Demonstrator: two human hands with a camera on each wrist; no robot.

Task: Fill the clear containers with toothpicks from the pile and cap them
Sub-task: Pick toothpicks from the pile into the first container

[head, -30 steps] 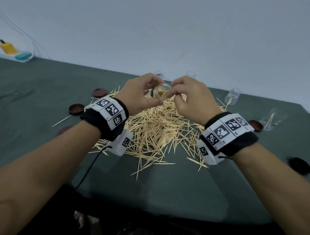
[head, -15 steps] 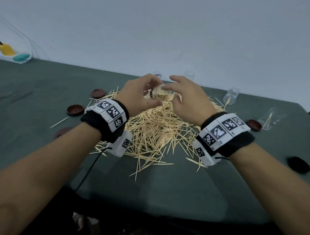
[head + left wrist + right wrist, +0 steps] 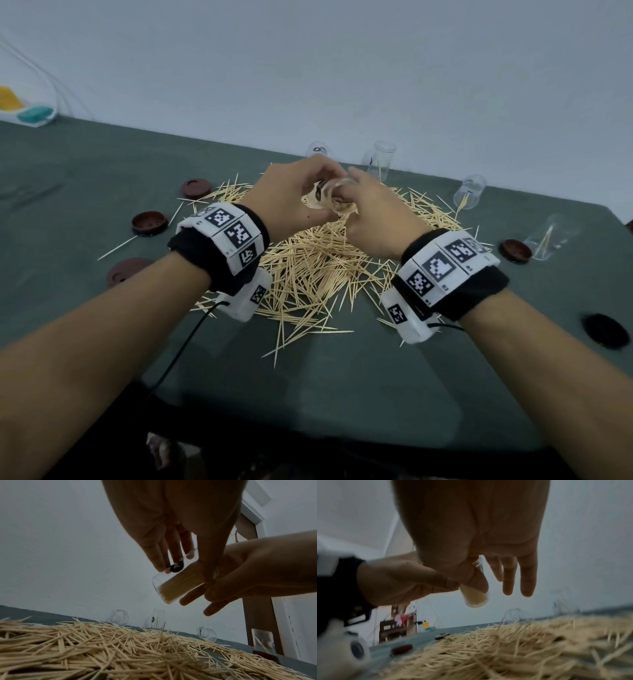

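My left hand [image 3: 295, 194] holds a clear container [image 3: 326, 196] above the toothpick pile [image 3: 308, 270]. In the left wrist view the container [image 3: 176, 584] is tilted, packed with toothpicks, and gripped between my left fingers [image 3: 161, 555] and thumb. My right hand [image 3: 371, 214] meets it from the right. In the right wrist view its thumb [image 3: 471, 578] lies across the container [image 3: 476, 597] just below the rim, while the other three fingers stretch out straight. The forefinger is hidden.
Brown caps lie left of the pile [image 3: 196, 187] [image 3: 149, 223] [image 3: 126, 270] and one at the right [image 3: 516, 250]. Other clear containers stand or lie behind and right [image 3: 378, 163] [image 3: 470, 192] [image 3: 552, 236]. A dark round thing [image 3: 604, 330] sits near the right edge.
My right hand spread its fingers half a second ago and has since come back down onto the container. Both hands stay over the pile's far side.
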